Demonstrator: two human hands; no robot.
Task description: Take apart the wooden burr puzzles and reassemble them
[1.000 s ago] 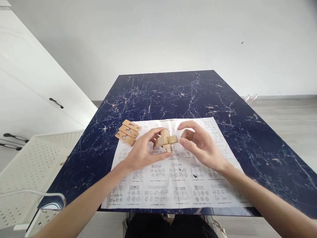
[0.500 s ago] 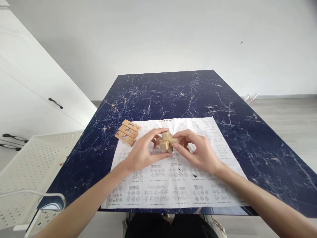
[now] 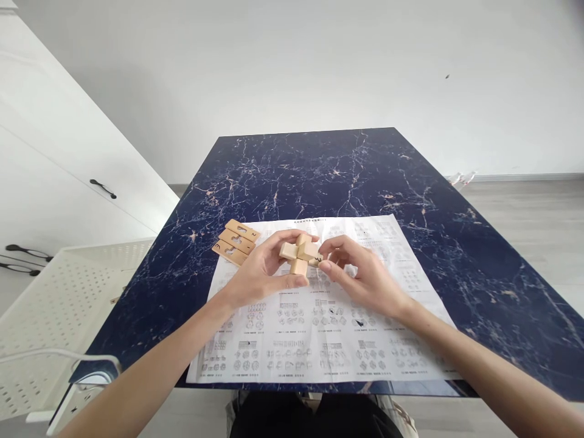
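A pale wooden interlocking burr puzzle (image 3: 307, 251) is held just above the printed sheet, its square bars crossing one another. My left hand (image 3: 260, 267) grips it from the left, thumb at the near bar and fingers behind. Pinching at its right end is my right hand (image 3: 365, 277), with thumb and forefinger by a bar marked with a dark figure that looks like a 3. Below both hands lies the creased white sheet (image 3: 292, 337), covered in small puzzle diagrams. Three flat numbered wooden pieces with cut-outs (image 3: 236, 239) overlap at the sheet's upper left corner.
The dark blue marbled table (image 3: 301, 176) reaches to a pale wall. On the left are a white perforated surface (image 3: 50, 316) and white cabinets with black handles (image 3: 103, 188). A white cable (image 3: 59, 353) curves near the table's left front corner.
The puzzle has been turned, so different bar faces and a dark figure now show. My right fingers have shifted to its right end, while my left hand keeps its hold.
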